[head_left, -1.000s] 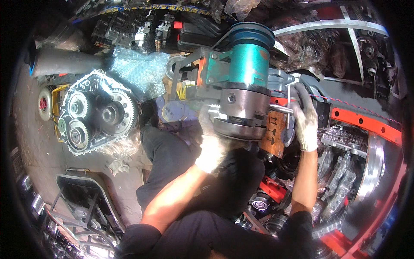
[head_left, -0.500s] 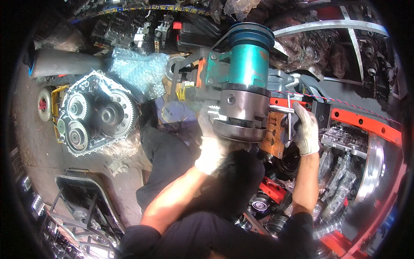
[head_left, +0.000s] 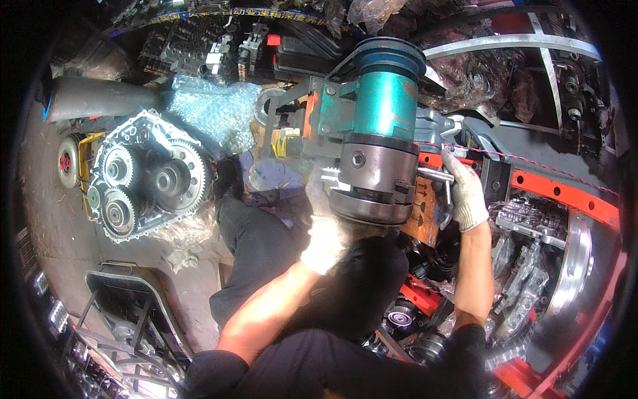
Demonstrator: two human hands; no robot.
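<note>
A green motor-like cylinder with a dark pulley stands in front of me, a steel lathe chuck at its near end. My left hand, in a white glove, cups the chuck's lower left side beside a protruding stepped jaw. Some of its fingers are hidden behind the chuck. On the right side a T-handled chuck key sits in the chuck. My right hand, also gloved, is closed around the key's cross bar.
At left lies an opened gearbox housing with several gears. Bubble wrap lies behind it. A red steel beam runs along the right, with metal parts below it. A black-framed cart stands at lower left.
My right hand and the chuck key's cross bar have turned to a different angle, the fingertips now higher. My left hand stays at the chuck's left side.
</note>
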